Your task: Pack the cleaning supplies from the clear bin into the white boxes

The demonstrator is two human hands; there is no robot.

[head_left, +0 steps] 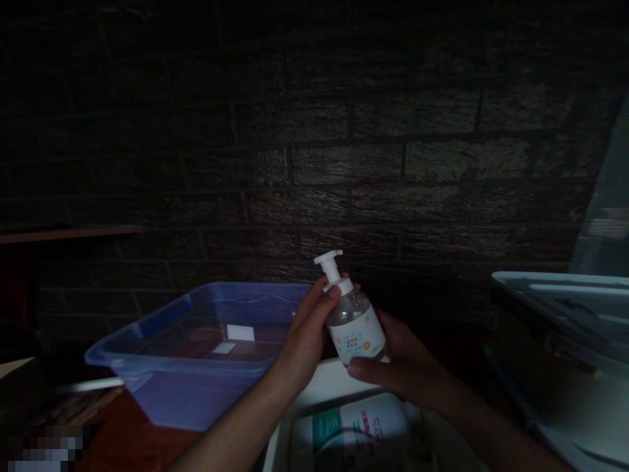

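Observation:
A clear pump bottle [358,331] with a white pump head and a white label is held up in both hands, tilted to the left. My left hand [310,321] wraps round its neck, the thumb on the white collar. Low on the bottle, my right hand [400,357] grips the base from the right, thumb across the label's lower edge. Below the hands is a white box [322,383], and a white bottle [356,429] with a green and white label lies on its side in it.
To the left stands a translucent blue-purple plastic bin [181,393] with white paper pieces [240,333] inside. A lidded storage container [565,341] is at the right. Behind everything rises a dark brick-patterned wall [314,164]; a shelf edge [69,233] juts in from the left.

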